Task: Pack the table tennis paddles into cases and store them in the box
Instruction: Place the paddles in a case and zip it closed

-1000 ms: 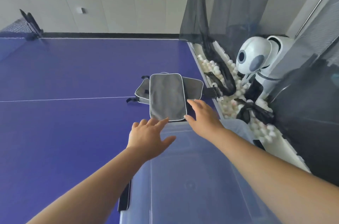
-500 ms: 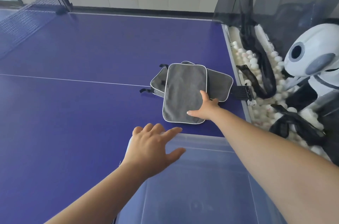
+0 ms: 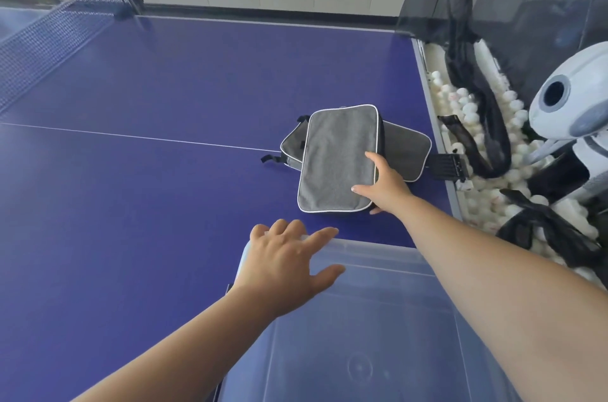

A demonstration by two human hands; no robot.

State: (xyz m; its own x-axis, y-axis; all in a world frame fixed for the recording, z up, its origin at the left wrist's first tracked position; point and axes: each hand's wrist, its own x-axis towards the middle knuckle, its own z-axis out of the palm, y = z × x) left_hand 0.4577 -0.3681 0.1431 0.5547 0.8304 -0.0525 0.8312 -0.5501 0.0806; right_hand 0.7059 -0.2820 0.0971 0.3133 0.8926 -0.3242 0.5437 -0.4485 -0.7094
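A grey paddle case [image 3: 335, 154] with white piping lies on top of a second grey case [image 3: 406, 151] on the blue table. Part of another case [image 3: 291, 148] pokes out on the left. My right hand [image 3: 385, 184] holds the top case at its near right corner, with thumb and a finger on top and another finger showing beneath the edge. A clear plastic box [image 3: 378, 248] stands in front of the cases, nothing visible inside. My left hand [image 3: 289, 263] rests on the box's far left corner with fingers spread. No bare paddle is in view.
The blue table [image 3: 148, 204] stretches left to the net [image 3: 49, 36]. A white ball-feeding machine [image 3: 572, 105] stands off the right edge with dark netting and a tray of white balls [image 3: 470, 102]. A black clamp [image 3: 447, 166] sits on the table edge beside the cases.
My right hand has moved forward onto the top case and taken hold of its near right corner. My left hand has settled on the box's far corner.
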